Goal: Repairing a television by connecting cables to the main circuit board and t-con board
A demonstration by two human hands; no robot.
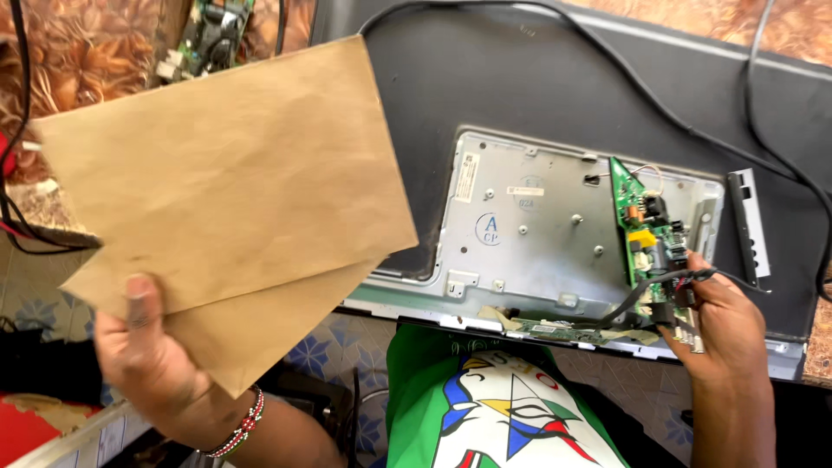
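Left hand, wrist banded by a red-and-white beaded bracelet, raised at lower left, thumb pressed down on the front and fingers hidden behind, pinching two large flat brown paper envelopes by their lower corner. Envelopes fanned slightly apart, tilted, held up in the air and covering the left end of a flat black television back laid face down on a floral-patterned tabletop.

Right hand at lower right, fingers curled and closed around the lower end of a narrow green circuit board, with a black cable bundle passing under the thumb. Board standing on edge against the right side of the bare grey metal chassis plate exposed in the television's opened rear. Slim grey port bracket lying just beside, to the right. Black power cords snaking over the black casing. Second green circuit board resting at the top left, beyond the envelopes. Green printed shirt at bottom centre.
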